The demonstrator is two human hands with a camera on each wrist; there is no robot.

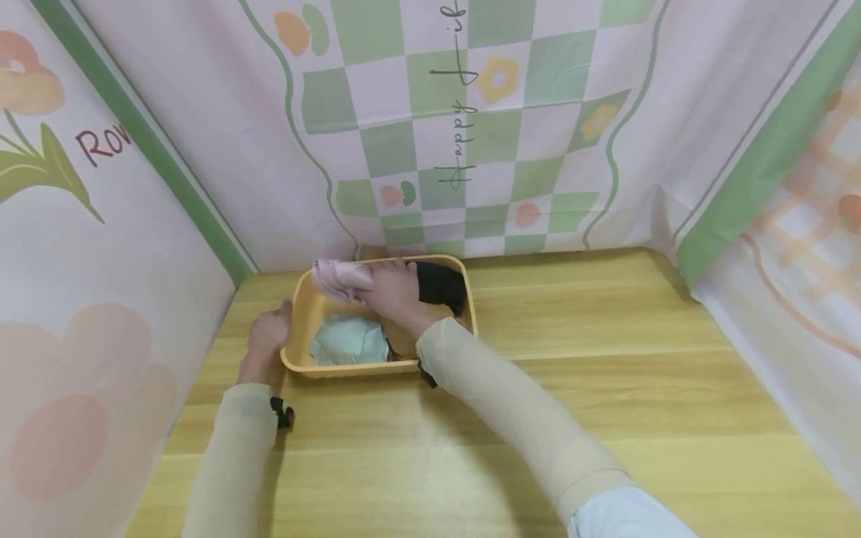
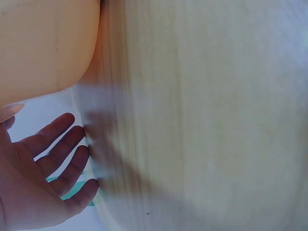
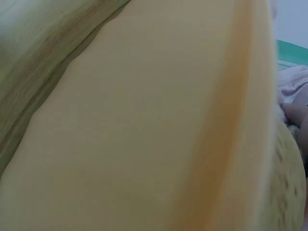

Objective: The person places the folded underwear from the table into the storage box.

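A yellow-orange plastic tub stands on the table near the back curtain. My right hand reaches into it and grips a bundled pale pink cloth by the far rim. Part of that hand and the pink cloth show at the right wrist view's edge. My left hand is at the tub's left end, its thumb against the rim. In the left wrist view its fingers are spread and loosely bent below the tub wall. A folded light-blue cloth lies front left inside; black cloth lies back right.
A speckled tan thing, kind unclear, sits inside the tub beside the right hand. The wooden table extends to the right and front. Patterned curtains stand behind and at both sides.
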